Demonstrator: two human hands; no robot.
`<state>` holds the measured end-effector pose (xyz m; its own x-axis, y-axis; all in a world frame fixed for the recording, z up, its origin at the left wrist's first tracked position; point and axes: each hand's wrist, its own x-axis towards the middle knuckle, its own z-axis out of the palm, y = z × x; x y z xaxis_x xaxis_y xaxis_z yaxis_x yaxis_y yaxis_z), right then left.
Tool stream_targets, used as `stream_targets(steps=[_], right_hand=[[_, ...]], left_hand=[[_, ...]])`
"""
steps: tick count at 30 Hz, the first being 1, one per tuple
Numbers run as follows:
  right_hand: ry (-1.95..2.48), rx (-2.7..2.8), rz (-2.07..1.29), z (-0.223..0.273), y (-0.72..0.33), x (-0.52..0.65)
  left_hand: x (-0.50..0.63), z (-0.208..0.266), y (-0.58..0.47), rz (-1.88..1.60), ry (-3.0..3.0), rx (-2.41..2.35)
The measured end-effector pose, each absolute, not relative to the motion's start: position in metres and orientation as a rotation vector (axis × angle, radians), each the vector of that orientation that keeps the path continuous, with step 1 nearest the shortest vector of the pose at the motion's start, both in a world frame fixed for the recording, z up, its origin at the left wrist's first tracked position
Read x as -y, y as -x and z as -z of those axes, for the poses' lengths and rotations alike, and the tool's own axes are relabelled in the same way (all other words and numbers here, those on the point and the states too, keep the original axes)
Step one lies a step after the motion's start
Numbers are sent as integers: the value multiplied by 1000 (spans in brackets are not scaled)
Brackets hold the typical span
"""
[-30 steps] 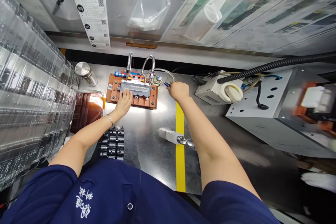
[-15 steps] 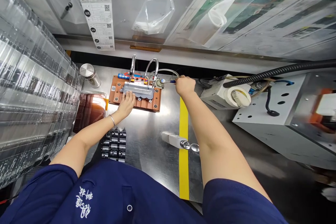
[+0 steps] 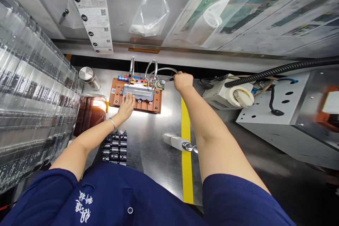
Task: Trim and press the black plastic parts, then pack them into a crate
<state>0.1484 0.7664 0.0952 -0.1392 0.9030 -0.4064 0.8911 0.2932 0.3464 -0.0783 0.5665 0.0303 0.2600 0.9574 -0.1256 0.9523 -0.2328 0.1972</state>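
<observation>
My left hand point(image 3: 126, 107) lies with its fingers stretched flat on a long grey part point(image 3: 139, 93). That part sits on a copper-brown fixture plate point(image 3: 114, 99) with round holes near its corners. To the right, my right hand point(image 3: 183, 80) is closed in a fist around the blue end of a thin lever point(image 3: 169, 79). The lever's other end meets a round metal fitting point(image 3: 160, 84) at the fixture's right side. Bent metal hoses point(image 3: 152, 65) rise behind the grey part, and a blue cylinder point(image 3: 123, 78) lies behind it on the left.
Stacked clear plastic trays point(image 3: 39, 95) line the left side. A metal canister point(image 3: 90, 78) and an amber container point(image 3: 91, 111) stand beside the fixture. Black ribbed parts point(image 3: 115, 146) lie in front, a white-bodied tool point(image 3: 178, 143) by the yellow tape point(image 3: 186, 176). Machinery point(image 3: 265, 113) occupies the right.
My right hand has moved slightly away from me and leftward, and the lever now tilts up toward it. My left hand stays on the grey part. The whole view has shifted a little.
</observation>
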Motion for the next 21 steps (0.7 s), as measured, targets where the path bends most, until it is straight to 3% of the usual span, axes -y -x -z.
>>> stream_targets(steps=[21], right_hand=[[-1527, -2143, 16, -77, -139, -799]], left_hand=[[-568, -33, 78, 33, -2310, -1814]])
